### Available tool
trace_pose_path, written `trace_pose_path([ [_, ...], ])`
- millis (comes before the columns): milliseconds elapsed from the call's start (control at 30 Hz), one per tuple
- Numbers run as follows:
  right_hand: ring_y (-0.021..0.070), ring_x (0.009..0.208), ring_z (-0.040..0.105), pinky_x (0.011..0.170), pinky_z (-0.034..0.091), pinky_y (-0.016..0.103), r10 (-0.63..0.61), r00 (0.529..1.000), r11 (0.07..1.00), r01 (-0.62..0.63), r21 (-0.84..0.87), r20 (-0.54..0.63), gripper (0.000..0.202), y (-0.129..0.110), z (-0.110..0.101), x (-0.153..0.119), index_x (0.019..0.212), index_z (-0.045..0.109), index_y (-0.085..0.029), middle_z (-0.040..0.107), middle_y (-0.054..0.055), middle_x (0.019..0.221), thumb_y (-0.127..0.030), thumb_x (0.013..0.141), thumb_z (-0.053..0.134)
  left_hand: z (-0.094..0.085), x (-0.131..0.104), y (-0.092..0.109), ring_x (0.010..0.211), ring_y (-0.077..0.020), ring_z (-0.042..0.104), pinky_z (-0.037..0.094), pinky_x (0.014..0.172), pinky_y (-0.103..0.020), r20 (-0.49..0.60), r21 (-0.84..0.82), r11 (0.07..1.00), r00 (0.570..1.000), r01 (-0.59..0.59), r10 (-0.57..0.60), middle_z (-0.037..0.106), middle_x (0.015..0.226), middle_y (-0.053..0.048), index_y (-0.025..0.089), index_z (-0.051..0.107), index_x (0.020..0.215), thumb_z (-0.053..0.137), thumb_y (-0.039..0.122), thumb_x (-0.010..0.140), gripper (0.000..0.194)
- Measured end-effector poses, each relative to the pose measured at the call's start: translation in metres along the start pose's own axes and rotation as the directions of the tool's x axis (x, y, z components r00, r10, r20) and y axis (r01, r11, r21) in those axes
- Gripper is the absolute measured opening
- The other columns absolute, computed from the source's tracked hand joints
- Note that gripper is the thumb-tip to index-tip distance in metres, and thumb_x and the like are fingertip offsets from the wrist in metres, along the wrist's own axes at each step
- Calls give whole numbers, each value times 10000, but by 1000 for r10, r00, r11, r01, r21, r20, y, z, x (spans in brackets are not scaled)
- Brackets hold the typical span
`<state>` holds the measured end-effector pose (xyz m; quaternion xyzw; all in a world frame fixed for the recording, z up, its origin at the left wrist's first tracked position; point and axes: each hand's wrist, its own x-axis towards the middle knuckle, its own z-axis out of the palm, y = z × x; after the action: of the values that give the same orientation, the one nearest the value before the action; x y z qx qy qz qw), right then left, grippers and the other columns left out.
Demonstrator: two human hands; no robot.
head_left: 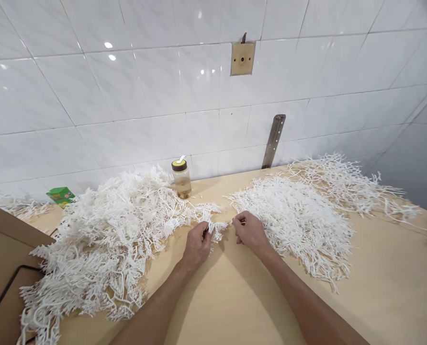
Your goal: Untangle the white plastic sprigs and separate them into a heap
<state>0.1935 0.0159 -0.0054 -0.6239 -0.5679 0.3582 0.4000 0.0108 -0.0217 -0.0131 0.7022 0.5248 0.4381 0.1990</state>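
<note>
My left hand (198, 242) is closed around a white, finely branched plastic-looking sprig (219, 230), its tips fanning out towards the right. Across a small gap, my right hand (250, 231) makes a pinch close to those tips; whatever sits between its fingertips is too small to make out. To the left spreads a large heap of similar white branched sprigs (109, 230), with a few strands reaching up to my left hand. Just beyond my right hand lies a flatter pile of white strands (296, 211).
A lidded jar of brownish liquid (182, 179) stands by the tiled wall, and a green box (60, 195) sits behind the left heap. More loose strands (350, 182) lie at the back right. A metal bracket (274, 141) leans at the wall; a brown carton (8, 258) borders the left.
</note>
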Motion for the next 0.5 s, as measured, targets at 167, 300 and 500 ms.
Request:
trace_pose_path([
  [167, 87, 410, 487, 409, 415, 223, 39, 999, 832, -16, 555, -30, 244, -9, -27, 9, 756, 545, -198, 567, -30, 567, -390, 722, 692, 0, 1, 1, 570, -112, 306, 238, 554, -254, 14, -64, 996, 998, 62, -61, 291, 588, 48, 205, 310, 623, 473, 289, 876, 312],
  [300, 58, 443, 425, 363, 363, 182, 73, 996, 560, -87, 824, 56, 362, -16, -33, 10, 790, 586, -198, 584, -18, 647, -521, 704, 725, 1, 0, 1, 567, -107, 291, 235, 549, -248, 22, -78, 994, 997, 74, -72, 276, 585, 52, 204, 292, 621, 479, 307, 873, 330],
  [500, 80, 424, 509, 402, 440, 204, -89, 971, 908, -13, 419, 222, 300, -16, 4, -14, 810, 637, -172, 585, -29, 601, -459, 755, 705, 1, 1, 0, 573, -110, 349, 254, 560, -244, 39, -12, 999, 998, 50, -49, 343, 578, 45, 199, 336, 620, 459, 245, 843, 259],
])
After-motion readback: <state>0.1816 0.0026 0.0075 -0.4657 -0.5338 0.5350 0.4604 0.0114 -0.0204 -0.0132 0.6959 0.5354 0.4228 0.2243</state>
